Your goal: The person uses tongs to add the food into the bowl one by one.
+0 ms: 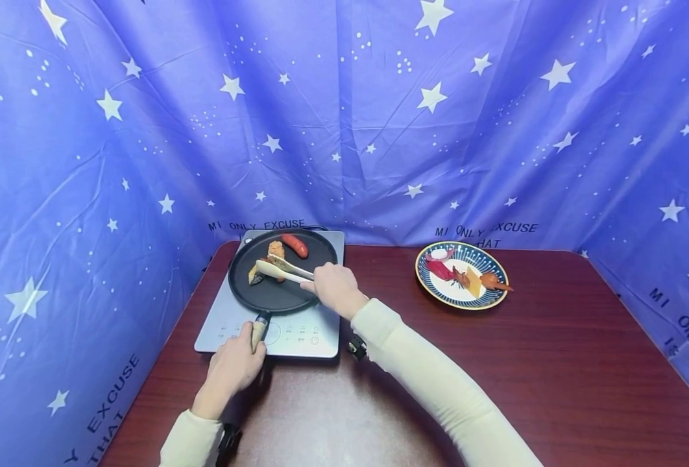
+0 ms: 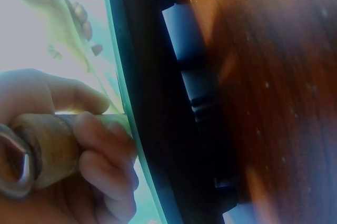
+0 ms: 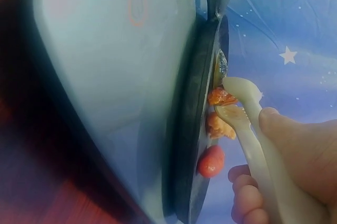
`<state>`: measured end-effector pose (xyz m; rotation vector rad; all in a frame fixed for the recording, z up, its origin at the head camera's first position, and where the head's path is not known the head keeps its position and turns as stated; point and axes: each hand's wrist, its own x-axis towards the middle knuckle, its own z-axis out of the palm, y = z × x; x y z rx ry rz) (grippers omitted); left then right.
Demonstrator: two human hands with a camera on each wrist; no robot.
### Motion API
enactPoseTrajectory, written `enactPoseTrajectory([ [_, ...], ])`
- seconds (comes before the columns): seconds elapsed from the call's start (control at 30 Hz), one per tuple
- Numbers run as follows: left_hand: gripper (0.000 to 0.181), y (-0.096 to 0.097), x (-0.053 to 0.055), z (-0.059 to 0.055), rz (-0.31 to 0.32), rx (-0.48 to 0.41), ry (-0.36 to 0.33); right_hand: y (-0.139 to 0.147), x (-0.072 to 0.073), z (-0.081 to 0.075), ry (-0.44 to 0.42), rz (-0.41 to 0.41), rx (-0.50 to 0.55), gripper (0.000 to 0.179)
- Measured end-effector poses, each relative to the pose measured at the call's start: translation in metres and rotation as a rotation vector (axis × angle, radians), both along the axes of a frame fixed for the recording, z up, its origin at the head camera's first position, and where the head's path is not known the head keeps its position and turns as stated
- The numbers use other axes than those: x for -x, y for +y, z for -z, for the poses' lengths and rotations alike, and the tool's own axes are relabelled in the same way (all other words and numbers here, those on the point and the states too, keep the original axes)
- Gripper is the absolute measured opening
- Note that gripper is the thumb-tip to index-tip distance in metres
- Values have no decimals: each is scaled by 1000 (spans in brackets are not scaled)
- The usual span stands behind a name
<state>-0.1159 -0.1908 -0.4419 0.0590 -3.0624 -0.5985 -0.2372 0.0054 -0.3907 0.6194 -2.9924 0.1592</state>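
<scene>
My left hand (image 1: 236, 363) grips the wooden handle (image 2: 50, 145) of a flat black frying pan (image 1: 321, 250), its fingers curled round it. My right hand (image 1: 335, 285) holds pale tongs (image 1: 283, 272) over the pan. In the right wrist view, the tips of the tongs stand around a reddish-brown food piece (image 3: 221, 97). Beside it in the pan lie a breaded golden piece (image 1: 276, 248), a red sausage (image 1: 295, 246) and a yellowish piece with dark skin (image 1: 255, 275). The tongs partly cover the food in the head view.
The pan sits on a silver induction cooker (image 1: 216, 327) at the left of the dark red wooden table (image 1: 555, 363). A blue-patterned plate (image 1: 438, 296) with several food pieces stands to the right. Starry blue curtains (image 1: 344, 130) hang around the table.
</scene>
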Motion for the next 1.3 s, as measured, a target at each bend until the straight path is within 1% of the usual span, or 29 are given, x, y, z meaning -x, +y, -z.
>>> enactPoseTrajectory([
  [0.3, 43, 0, 0, -1, -2, -6, -13, -4, 5, 1, 21, 3, 13, 46],
  [0.53, 45, 0, 0, 0, -3, -2, -12, -5, 6, 1, 29, 14, 14, 47],
  [0.77, 44, 0, 0, 0, -6, 1, -8, -7, 12, 4, 45, 25, 11, 47],
  [1.07, 37, 0, -1, -2, 1, -9, 1, -9, 11, -3, 43, 21, 37, 46],
  [1.3, 38, 0, 0, -1, -1, 0, -2, -11, 13, -5, 42, 26, 55, 46],
])
